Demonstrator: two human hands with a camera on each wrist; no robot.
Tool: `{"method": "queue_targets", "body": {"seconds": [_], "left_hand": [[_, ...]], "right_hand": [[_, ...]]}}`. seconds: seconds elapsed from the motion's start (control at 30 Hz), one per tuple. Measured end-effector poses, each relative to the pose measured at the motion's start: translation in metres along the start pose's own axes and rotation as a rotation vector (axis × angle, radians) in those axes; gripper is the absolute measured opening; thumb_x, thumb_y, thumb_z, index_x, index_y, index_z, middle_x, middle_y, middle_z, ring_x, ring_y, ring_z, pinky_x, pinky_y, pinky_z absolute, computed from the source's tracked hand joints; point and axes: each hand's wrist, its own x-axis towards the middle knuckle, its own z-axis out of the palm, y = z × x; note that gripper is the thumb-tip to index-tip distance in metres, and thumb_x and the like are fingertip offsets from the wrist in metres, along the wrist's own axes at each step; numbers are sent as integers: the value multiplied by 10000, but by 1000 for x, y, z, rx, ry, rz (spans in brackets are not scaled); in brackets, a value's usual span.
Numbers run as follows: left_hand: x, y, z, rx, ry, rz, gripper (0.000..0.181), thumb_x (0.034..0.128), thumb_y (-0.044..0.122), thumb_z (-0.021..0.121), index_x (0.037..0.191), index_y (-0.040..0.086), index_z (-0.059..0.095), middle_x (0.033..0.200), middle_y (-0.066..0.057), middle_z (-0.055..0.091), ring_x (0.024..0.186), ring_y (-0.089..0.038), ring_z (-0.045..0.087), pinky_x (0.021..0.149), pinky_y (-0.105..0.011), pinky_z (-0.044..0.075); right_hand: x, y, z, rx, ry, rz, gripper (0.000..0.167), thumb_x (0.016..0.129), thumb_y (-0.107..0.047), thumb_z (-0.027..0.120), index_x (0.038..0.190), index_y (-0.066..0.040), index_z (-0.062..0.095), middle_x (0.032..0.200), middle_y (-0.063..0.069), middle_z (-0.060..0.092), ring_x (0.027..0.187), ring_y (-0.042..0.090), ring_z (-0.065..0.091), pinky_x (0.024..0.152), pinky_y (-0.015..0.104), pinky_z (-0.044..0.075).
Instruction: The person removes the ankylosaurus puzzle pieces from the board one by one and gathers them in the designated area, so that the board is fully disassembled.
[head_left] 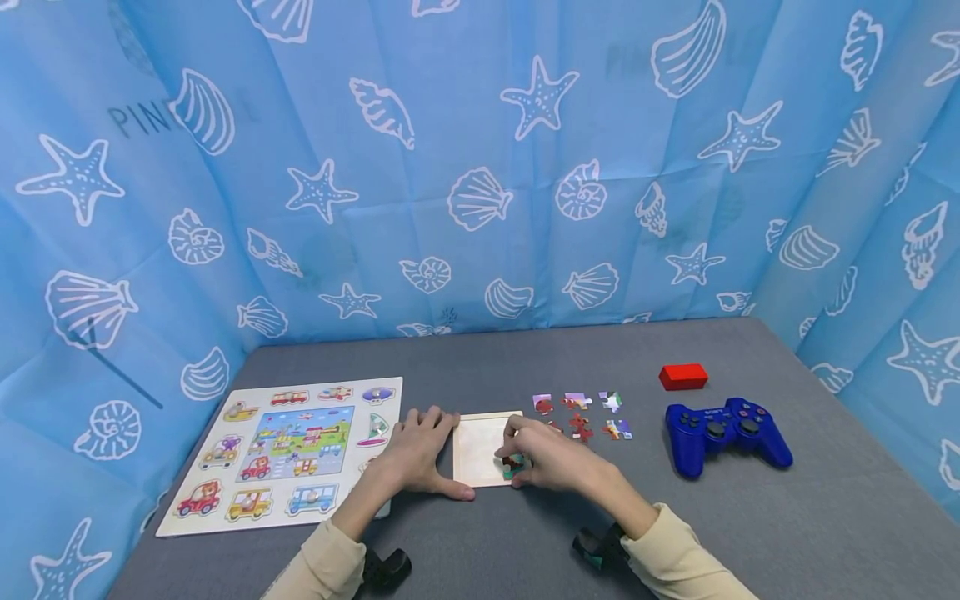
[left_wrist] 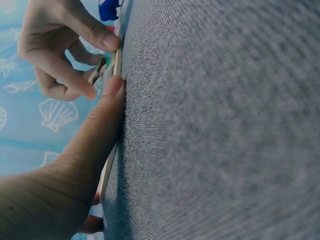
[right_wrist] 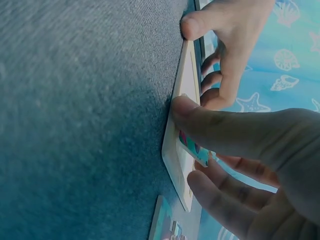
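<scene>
A small square wooden puzzle tray (head_left: 474, 450) lies flat on the grey table. My left hand (head_left: 416, 457) grips its left side, the thumb at the near corner and the fingers toward the far corner. In the left wrist view, that thumb (left_wrist: 111, 102) presses along the tray's edge. Over the tray's right part, my right hand (head_left: 551, 457) pinches a jigsaw piece (head_left: 513, 465) with teal and dark colours. The right wrist view shows this piece (right_wrist: 194, 148) tilted above the tray floor, partly covered by the thumb.
Several loose jigsaw pieces (head_left: 581, 427) lie right of the tray. Farther right are a red block (head_left: 683, 377) and a blue game controller (head_left: 723, 433). A vehicle peg puzzle board (head_left: 285, 450) lies to the left. A blue shell-print curtain (head_left: 480, 250) hangs behind the table.
</scene>
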Motion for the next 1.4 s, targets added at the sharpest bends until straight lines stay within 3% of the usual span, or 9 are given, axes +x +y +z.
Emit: {"method": "queue_targets", "body": {"seconds": [0.37,0.57,0.93,1.4], "left_hand": [[-1,0,1,1,-2,0,1152,654,793,791,1551,170,425,1405,-120,508,1163,-346,466,977,-570,441],[0,0,1,-4,-10,0,1151,658,791,790,1554,169,422,1417,-124,504,1183,-355,467,990,-579,436],[0,-1,0,-14,-2,3,1156,653,780,803,1557,169,420,1423,-132,499,1185,-362,461,1002,-593,427],[1,-1,2,-18,-1,1,1163,650,781,804,1559,168,417,1431,-131,497,1192,-365,458,1000,-595,427]], "right_hand": [[-1,-1,0,4,1,-24,217,813,-76,857,1021,-56,797,919,19,606,789,38,463,666,168,424],[-9,2,-6,-9,31,-4,229,860,-128,821,1078,-60,797,977,14,618,824,60,486,690,196,428],[-46,27,-33,-44,65,107,286,843,-123,829,1122,-69,792,1028,9,643,894,117,581,762,258,526],[-87,52,-48,-85,14,215,317,830,-139,837,1133,-63,788,974,-13,625,822,74,530,680,242,478]]}}
